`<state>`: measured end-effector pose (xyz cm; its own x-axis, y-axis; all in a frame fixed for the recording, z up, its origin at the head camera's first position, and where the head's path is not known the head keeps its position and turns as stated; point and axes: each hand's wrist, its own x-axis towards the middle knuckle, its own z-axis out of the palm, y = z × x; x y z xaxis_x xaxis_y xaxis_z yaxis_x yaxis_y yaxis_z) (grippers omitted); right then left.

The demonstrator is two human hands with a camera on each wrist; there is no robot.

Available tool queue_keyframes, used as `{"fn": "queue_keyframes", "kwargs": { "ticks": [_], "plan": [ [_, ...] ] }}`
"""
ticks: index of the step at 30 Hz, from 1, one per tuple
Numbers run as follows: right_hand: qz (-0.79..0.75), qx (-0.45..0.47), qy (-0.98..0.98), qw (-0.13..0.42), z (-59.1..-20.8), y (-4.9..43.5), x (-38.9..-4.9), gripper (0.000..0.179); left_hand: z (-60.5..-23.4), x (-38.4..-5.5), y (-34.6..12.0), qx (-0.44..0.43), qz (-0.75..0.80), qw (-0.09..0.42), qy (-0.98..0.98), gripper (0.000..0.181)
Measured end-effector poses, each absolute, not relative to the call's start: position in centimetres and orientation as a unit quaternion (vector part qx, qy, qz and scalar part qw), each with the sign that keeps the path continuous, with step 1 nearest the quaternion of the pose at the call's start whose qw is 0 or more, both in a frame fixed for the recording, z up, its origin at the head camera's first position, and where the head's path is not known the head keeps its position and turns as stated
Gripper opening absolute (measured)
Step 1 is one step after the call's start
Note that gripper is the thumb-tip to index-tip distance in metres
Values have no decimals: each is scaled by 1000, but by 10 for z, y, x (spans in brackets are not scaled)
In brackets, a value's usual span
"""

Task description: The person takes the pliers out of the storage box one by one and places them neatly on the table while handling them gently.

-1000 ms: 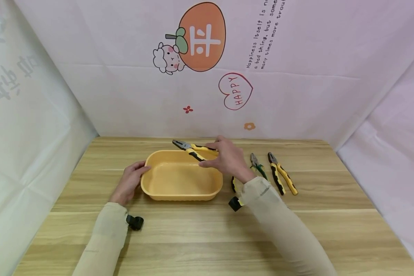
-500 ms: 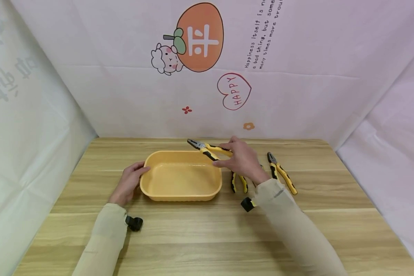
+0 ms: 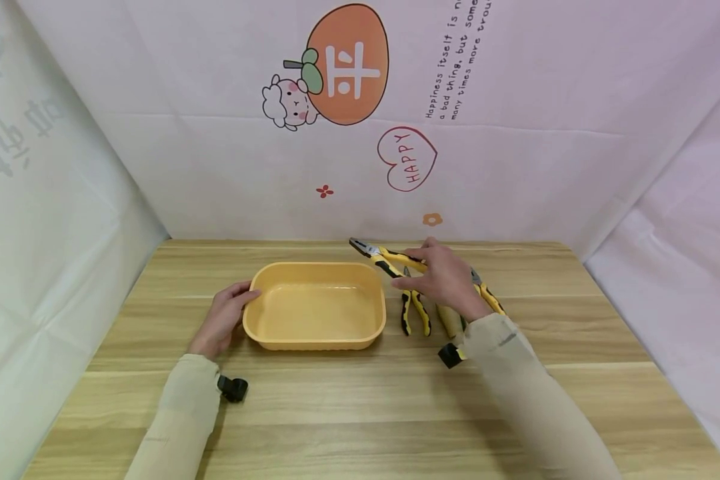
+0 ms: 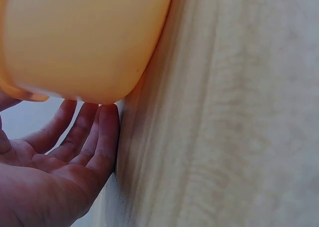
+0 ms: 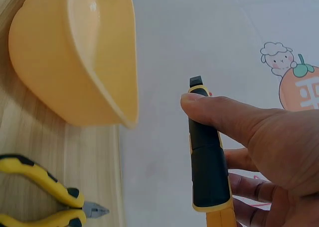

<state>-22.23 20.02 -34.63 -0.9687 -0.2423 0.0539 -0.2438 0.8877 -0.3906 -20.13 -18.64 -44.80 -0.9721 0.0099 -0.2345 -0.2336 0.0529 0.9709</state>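
Observation:
A yellow plastic basin (image 3: 315, 345) stands on the wooden table. At its left end my left hand (image 3: 222, 320) holds the rim, thumb on top; the left wrist view shows the other fingers (image 4: 107, 132) against the outer wall. My right hand (image 3: 447, 280) grips combination pliers (image 3: 366, 249) with yellow-and-black handles. They are raised right of the basin, handles spread and nose pointing back left. In the right wrist view the thumb (image 5: 199, 105) lies along a black grip (image 5: 207, 162). Smaller yellow-and-black pliers (image 3: 425, 319) lie on the table below that hand.
More pliers (image 3: 492, 301) lie at the right, partly hidden by my right hand and sleeve. Another tool's tan handle (image 3: 450, 323) shows beneath the wrist. A white printed cloth (image 3: 246, 180) rises along the table's back edge, with cloth walls at both sides.
My right hand has carried the combination pliers to the right, from over the basin to beyond its right end. The smaller pliers have come into view. My left hand stays at the basin.

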Motion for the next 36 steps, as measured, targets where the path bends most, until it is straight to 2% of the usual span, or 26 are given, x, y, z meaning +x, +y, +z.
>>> {"fn": "queue_keyframes", "kwargs": {
  "ticks": [36],
  "plan": [
    [208, 87, -974, 11, -354, 256, -216, 71, -446, -200, -187, -79, 682, 101, 720, 56]
  ]
}}
